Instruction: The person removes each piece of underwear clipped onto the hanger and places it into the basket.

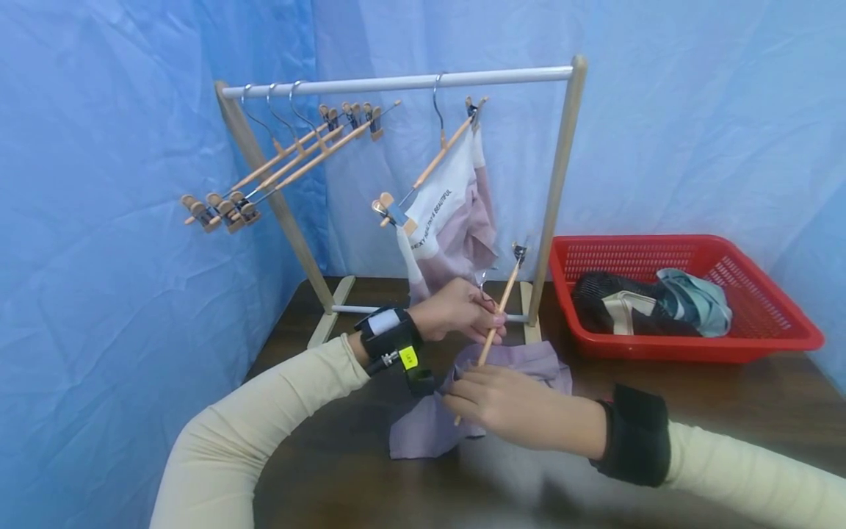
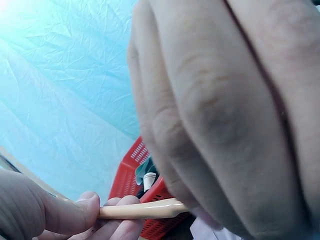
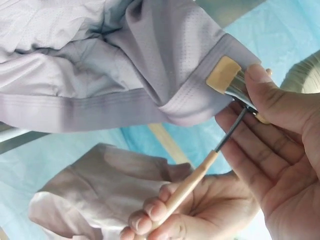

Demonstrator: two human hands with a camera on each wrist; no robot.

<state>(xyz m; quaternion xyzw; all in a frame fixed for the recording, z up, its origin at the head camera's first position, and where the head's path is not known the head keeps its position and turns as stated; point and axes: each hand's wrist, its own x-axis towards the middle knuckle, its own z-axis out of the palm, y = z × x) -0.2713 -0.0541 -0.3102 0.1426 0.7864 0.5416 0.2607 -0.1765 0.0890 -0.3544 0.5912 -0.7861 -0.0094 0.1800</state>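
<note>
My left hand [image 1: 456, 312] grips the wooden bar of a clip hanger [image 1: 507, 290] near its middle, by the hook. At the hanger's near end my right hand [image 1: 515, 405] pinches a clip [image 3: 223, 75] between thumb and fingers, as the right wrist view shows. That clip sits over the waistband edge of lilac underpants [image 1: 423, 435], whose other parts lie on the table. The hanger's far clip [image 1: 520, 253] stands free of cloth. In the left wrist view the right hand's knuckles [image 2: 210, 110] hide the near clip.
Behind the hands stands a rack with a white rail [image 1: 396, 83]. Several clip hangers [image 1: 311, 165] hang at its left; white-and-pink underpants [image 1: 456, 228] hang clipped nearer its right. A red basket [image 1: 661, 349] holding dark and teal garments [image 1: 697, 301] stands on the table's right.
</note>
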